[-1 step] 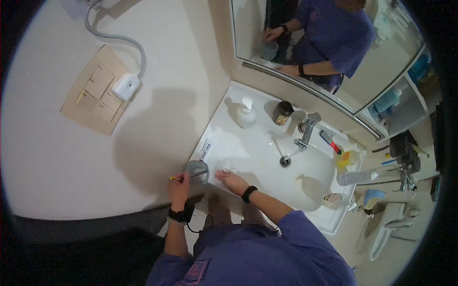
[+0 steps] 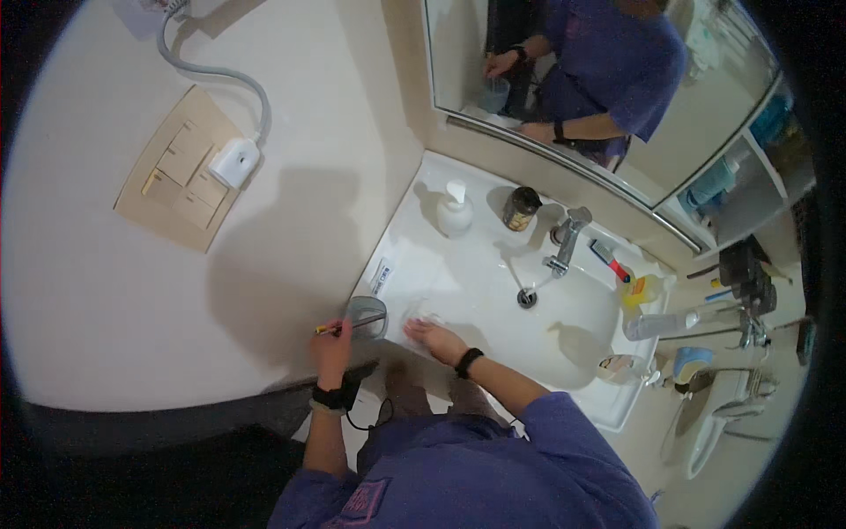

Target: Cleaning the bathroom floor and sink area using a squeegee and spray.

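Observation:
At the left corner of the white washbasin (image 2: 401, 264), my left hand (image 2: 331, 353) is closed on a thin dark stick with a yellow end (image 2: 327, 331). The stick's paler length reaches across a translucent grey cup (image 2: 367, 318); I cannot tell what kind of stick it is. On the basin's front ledge, my right hand (image 2: 438, 342) presses a white crumpled wad (image 2: 426, 314) against the surface, fingers close together. Whether the wad is cloth or tissue does not show. A small white packet (image 2: 382, 277) lies beside the cup.
A white pump bottle (image 2: 455, 210), a dark jar (image 2: 522, 209) and a chrome faucet (image 2: 568, 242) stand along the back. On the right are a red-handled brush (image 2: 610, 262), a yellow bottle (image 2: 641, 291) and clear bottles (image 2: 663, 325). A mirror (image 2: 564, 88) hangs above.
My right hand and the white wad have shifted slightly to the right. My left hand and the cup stay nearly where they were.

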Demonstrator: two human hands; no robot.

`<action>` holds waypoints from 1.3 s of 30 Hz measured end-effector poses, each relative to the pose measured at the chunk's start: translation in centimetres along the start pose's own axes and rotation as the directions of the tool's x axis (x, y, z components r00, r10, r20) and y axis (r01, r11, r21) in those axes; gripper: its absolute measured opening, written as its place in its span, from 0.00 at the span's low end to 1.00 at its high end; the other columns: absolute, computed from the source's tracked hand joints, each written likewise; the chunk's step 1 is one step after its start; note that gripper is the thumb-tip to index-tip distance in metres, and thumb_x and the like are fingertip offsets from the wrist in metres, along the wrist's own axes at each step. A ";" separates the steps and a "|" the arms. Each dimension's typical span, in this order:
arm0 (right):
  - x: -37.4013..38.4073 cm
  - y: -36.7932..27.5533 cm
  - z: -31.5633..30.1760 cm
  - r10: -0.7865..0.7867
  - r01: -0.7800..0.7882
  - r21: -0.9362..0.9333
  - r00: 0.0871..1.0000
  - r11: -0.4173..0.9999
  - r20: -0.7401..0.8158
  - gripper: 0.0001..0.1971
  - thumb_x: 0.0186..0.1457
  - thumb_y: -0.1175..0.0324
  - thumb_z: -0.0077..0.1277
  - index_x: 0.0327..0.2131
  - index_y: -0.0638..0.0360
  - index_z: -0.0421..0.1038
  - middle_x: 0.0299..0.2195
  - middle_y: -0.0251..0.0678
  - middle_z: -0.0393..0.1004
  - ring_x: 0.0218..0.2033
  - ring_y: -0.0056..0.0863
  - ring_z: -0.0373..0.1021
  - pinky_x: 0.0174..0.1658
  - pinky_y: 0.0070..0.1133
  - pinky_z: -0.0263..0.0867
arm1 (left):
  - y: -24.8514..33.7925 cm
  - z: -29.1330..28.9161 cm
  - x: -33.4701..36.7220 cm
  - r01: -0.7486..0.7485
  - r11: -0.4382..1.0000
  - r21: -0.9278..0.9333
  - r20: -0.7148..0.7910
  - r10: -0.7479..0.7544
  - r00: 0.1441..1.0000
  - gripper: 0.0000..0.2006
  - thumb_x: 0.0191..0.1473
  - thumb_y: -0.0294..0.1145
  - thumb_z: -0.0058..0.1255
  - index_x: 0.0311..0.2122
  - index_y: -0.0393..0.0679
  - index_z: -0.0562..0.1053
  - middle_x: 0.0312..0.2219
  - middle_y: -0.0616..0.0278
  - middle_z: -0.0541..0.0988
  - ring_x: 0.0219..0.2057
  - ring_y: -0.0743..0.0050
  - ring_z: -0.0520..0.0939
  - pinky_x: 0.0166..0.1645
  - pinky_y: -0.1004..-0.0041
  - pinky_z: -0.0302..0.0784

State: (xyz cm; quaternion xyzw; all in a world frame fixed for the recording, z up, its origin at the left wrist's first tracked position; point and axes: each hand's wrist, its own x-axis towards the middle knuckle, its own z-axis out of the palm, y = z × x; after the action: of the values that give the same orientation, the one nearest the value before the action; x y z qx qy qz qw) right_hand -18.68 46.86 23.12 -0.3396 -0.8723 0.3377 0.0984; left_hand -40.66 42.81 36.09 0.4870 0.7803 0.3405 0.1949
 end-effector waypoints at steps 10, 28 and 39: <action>-13.4 -0.6 -1.5 0.376 -0.368 0.107 0.923 0.924 -0.074 0.27 0.47 0.78 0.39 0.54 0.47 0.57 0.56 0.39 0.55 0.57 0.38 0.52 0.58 0.28 0.51 | -1.1 -0.2 3.8 -0.116 0.993 -0.023 0.111 0.118 0.987 0.16 0.50 0.42 0.47 0.24 0.38 0.73 0.15 0.56 0.74 0.19 0.63 0.76 0.24 0.68 0.67; -5.3 -3.1 0.1 0.391 -0.364 0.172 0.906 0.915 -0.165 0.26 0.46 0.78 0.42 0.53 0.54 0.58 0.57 0.40 0.52 0.58 0.41 0.48 0.58 0.28 0.51 | -0.8 -1.1 3.5 -0.150 0.986 -0.077 0.192 0.162 0.968 0.16 0.50 0.40 0.47 0.23 0.35 0.70 0.14 0.53 0.72 0.16 0.61 0.73 0.23 0.67 0.64; -2.8 -4.0 0.2 0.408 -0.384 0.148 0.892 0.911 -0.194 0.27 0.46 0.79 0.40 0.54 0.56 0.56 0.58 0.43 0.49 0.58 0.43 0.49 0.58 0.28 0.50 | -1.6 -0.5 2.6 -0.093 0.992 -0.083 0.140 0.104 0.985 0.16 0.50 0.42 0.46 0.23 0.37 0.72 0.15 0.55 0.74 0.18 0.61 0.75 0.24 0.67 0.66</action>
State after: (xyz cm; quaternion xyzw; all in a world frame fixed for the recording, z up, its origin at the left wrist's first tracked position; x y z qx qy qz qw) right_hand -18.77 42.73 25.71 -0.5399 -0.7491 0.3567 0.1416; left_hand -43.20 44.45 35.35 0.5408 0.7255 0.3431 0.2520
